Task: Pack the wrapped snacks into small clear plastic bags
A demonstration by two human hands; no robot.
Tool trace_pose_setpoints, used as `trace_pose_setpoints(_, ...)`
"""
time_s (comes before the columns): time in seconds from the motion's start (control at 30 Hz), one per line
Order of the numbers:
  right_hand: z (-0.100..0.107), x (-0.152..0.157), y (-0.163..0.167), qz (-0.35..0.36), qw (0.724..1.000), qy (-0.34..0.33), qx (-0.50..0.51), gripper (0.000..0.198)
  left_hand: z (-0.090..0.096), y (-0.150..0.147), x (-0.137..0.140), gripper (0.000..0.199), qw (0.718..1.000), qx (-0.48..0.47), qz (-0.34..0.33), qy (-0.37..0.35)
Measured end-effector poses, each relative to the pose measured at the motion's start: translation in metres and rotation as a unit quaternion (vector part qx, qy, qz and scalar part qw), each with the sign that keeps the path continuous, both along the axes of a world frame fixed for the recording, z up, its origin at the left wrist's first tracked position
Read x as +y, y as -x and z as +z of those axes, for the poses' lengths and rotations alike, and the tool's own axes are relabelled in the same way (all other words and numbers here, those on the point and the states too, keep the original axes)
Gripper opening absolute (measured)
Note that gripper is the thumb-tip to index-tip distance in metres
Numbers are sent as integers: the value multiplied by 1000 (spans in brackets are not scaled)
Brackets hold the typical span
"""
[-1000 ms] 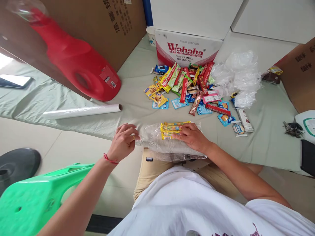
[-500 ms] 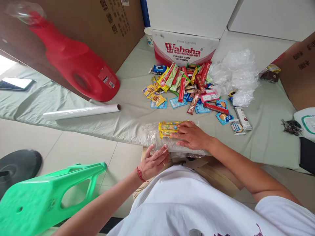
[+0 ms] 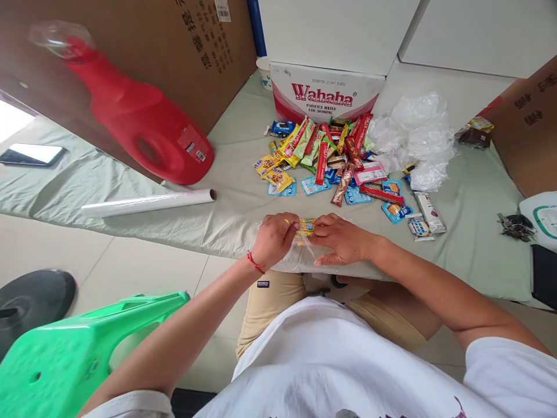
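At the near edge of the cloth-covered table, a small bundle of yellow snack packets (image 3: 307,225) lies on a sheet of clear plastic film (image 3: 300,264). My left hand (image 3: 275,237) is closed at the bundle's left end, its curled fingers gripping the film and drawing it up over the packets. My right hand (image 3: 342,239) presses on the right end of the bundle, fingers bent over it and thumb lower on the film. Both hands cover much of the packets. Film stretches between the two hands.
Beyond the hands lies a pile of wrapped snacks (image 3: 322,157) before a Wahaha carton (image 3: 324,93). Crumpled clear plastic (image 3: 418,133) sits right of it. To the left are a film roll (image 3: 150,203) and a red jug (image 3: 150,119). A green stool (image 3: 56,354) stands on the floor.
My left hand has moved up from the film's near edge onto the bundle's left end and closed, lifting film over the packets. My right hand stays on the bundle.
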State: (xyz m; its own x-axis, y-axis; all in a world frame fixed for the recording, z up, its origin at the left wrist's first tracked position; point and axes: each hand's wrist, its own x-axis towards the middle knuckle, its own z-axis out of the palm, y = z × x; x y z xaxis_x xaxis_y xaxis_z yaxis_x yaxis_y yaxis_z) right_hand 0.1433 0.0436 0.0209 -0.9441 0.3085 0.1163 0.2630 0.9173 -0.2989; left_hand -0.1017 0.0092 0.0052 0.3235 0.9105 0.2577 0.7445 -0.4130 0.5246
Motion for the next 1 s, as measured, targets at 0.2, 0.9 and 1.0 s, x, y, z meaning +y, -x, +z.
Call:
trace_pose_setpoints(0.2,0,-2,-18,-35,988,118,89,76,-5,-16,8,18,999,23,13,42)
trace_pose_setpoints(0.9,-47,21,-58,-489,854,151,97,27,-10,-16,4,30,997,78,9,1)
trace_pose_setpoints(1.0,-50,16,-58,-488,858,82,137,42,-10,-17,3,28,997,78,10,-5)
